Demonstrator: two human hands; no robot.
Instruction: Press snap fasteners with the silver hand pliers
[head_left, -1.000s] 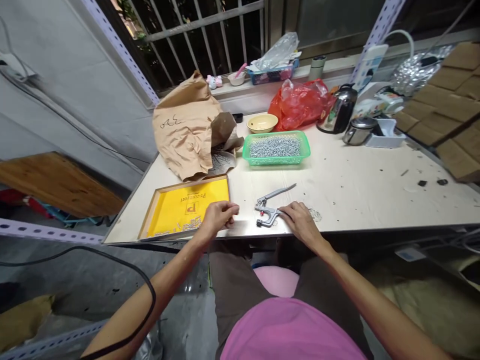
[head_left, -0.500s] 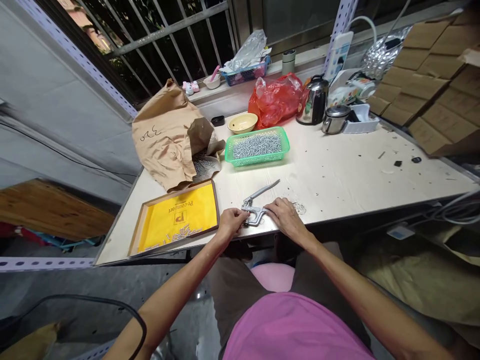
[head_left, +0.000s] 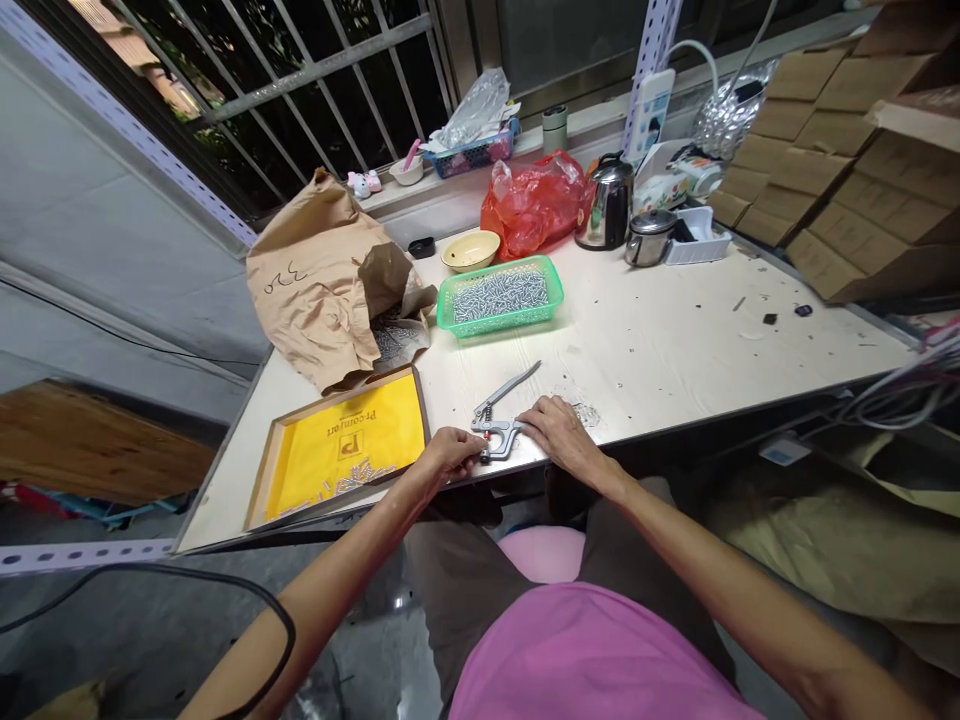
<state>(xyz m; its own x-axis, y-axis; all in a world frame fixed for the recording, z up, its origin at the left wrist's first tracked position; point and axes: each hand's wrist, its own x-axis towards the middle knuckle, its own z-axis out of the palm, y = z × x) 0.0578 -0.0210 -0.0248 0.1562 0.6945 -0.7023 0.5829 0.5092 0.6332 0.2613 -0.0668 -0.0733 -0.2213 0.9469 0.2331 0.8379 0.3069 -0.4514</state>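
Observation:
A pair of grey metal snap-fastener pliers lies on the table near its front edge, one long handle angled away to the upper right. My right hand has its fingers closed at the near end of the frame. With fingertips pinched together, my left hand is right beside the jaws; anything between those fingers is too small to make out. A small red spot shows in the jaw opening. Left of my hands, a shallow cardboard tray holds a yellow sheet and a pile of small metal pieces.
Behind the pliers stands a green basket full of small metal parts. A crumpled paper bag opens beside it. Further back are a cream bowl, red plastic bag, kettle and steel pot. Cardboard stands at right.
My left fingers have drawn slightly back from the jaws, uncovering the red spot there. My right hand stays on the pliers. The whole view has shifted a little.

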